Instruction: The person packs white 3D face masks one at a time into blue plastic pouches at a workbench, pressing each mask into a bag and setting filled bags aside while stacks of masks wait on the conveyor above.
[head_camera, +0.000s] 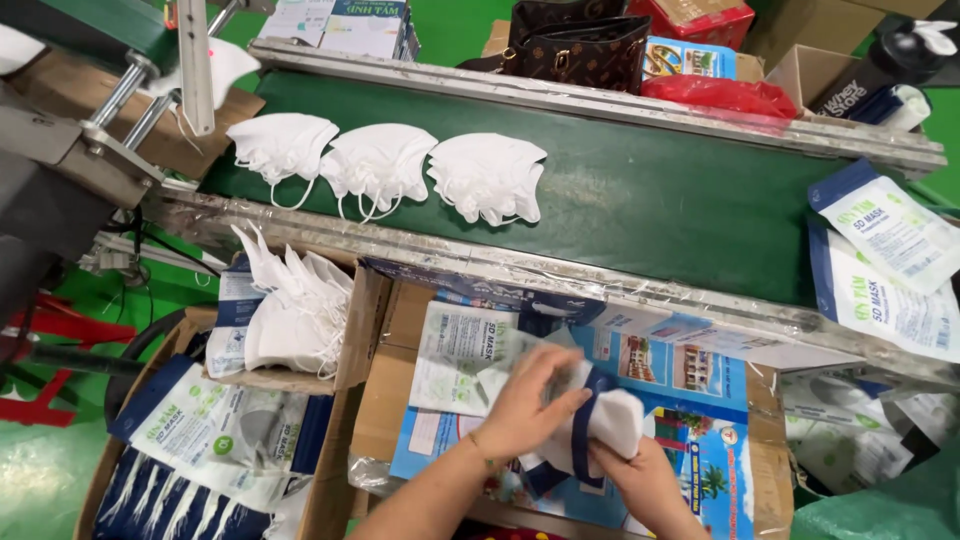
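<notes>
While both hands work low in the view, a stack of white masks (615, 420) is being fed into a blue-edged pouch (575, 440) over a flattened printed carton (690, 400) that serves as a counter. Left hand (525, 405) lies on top, fingers (560, 375) curled and pressed down on the pouch and masks; judged as steadying the mouth of the pouch. Right hand (645, 480) comes from below, fingers closed on the lower edge of the mask stack, most of them hidden under it. The masks stick out to the right of the pouch, between the two hands and touching both.

Supply is laid out within reach:
- Three piles of masks (385, 165) sit side by side on the green belt (680, 200), just beyond the near metal rail (560, 280); likely placed there so they arrive at the packing spot.
- More loose masks (295, 315) stand on edge in a cardboard box (355, 330) to the left, near the left hand.
- Filled pouches (215, 425) lie in a bin lower left, apart from the work.
- Empty pouches (890, 260) lean on the rail at right; another lies flat on the carton just above the left hand.

Bags and boxes behind the belt are not in play.
</notes>
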